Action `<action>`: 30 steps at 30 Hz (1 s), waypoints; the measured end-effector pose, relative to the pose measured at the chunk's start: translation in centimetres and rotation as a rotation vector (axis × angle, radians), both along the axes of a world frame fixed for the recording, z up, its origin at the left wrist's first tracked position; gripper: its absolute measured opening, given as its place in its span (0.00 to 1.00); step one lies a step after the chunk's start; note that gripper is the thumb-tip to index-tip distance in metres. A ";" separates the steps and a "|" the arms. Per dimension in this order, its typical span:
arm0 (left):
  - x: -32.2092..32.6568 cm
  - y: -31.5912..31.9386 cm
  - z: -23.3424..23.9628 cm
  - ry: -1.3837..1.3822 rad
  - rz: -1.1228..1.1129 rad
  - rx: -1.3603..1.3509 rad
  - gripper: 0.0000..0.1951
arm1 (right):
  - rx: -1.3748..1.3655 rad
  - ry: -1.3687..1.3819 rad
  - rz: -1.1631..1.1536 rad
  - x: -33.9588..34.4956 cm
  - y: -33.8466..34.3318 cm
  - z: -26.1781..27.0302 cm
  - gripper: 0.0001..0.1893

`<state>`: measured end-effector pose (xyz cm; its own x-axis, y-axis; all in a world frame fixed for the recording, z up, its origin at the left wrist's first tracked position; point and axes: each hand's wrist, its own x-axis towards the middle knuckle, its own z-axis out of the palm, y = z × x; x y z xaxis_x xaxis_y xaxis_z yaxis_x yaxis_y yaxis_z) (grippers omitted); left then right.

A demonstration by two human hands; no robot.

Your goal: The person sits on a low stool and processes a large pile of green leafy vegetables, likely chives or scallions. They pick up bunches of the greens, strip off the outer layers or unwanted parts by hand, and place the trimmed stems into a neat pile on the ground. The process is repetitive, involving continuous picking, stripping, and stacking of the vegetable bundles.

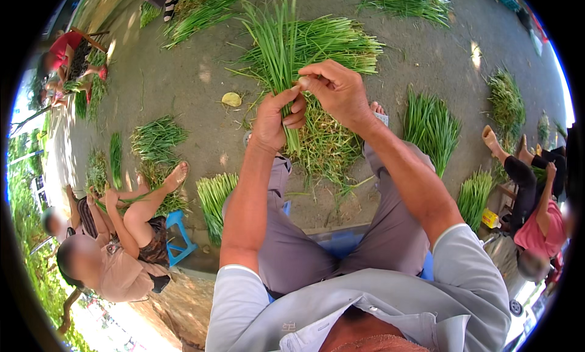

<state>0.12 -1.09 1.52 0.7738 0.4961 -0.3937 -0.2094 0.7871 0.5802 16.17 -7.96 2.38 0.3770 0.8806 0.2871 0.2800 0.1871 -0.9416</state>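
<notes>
My left hand point(275, 119) is wrapped around an upright bunch of long green chive-like stalks point(275, 55), with the cut ends poking out below the fist. Beside it, my right hand point(340, 89) brings thumb and forefinger together close to my left thumb, at the bunch's edge. Whether a thin leaf is pinched there is too small to tell. Behind the held bunch lies a broad pile of loose stalks point(340, 45). A heap of yellowish trimmings point(327, 146) covers the ground between my feet, under my hands.
Stacked green bundles flank me at left point(217, 205) and right point(432, 128). A blue stool point(178, 240) stands by a seated person point(119, 269) at left who handles stalks. Another person point(541, 228) sits at right near a yellow-labelled bottle point(490, 218). A yellow leaf point(231, 99) lies on the ground.
</notes>
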 end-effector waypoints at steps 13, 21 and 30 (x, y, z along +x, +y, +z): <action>0.8 -0.9 -0.2 0.258 -0.047 0.149 0.05 | -0.161 -0.261 -0.025 -0.4 -0.2 -0.4 0.09; 0.7 -0.8 -0.5 0.273 -0.073 0.142 0.06 | -0.145 -0.195 -0.062 -0.2 0.1 -0.9 0.06; 0.5 -0.4 -0.3 0.220 -0.039 0.081 0.09 | -0.203 -0.033 -0.182 2.2 0.6 -0.8 0.08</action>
<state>0.60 -1.47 1.26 0.6932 0.5042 -0.5151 -0.0416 0.7414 0.6697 18.34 -7.34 1.54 0.5282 0.8397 0.1262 0.3226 -0.0609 -0.9446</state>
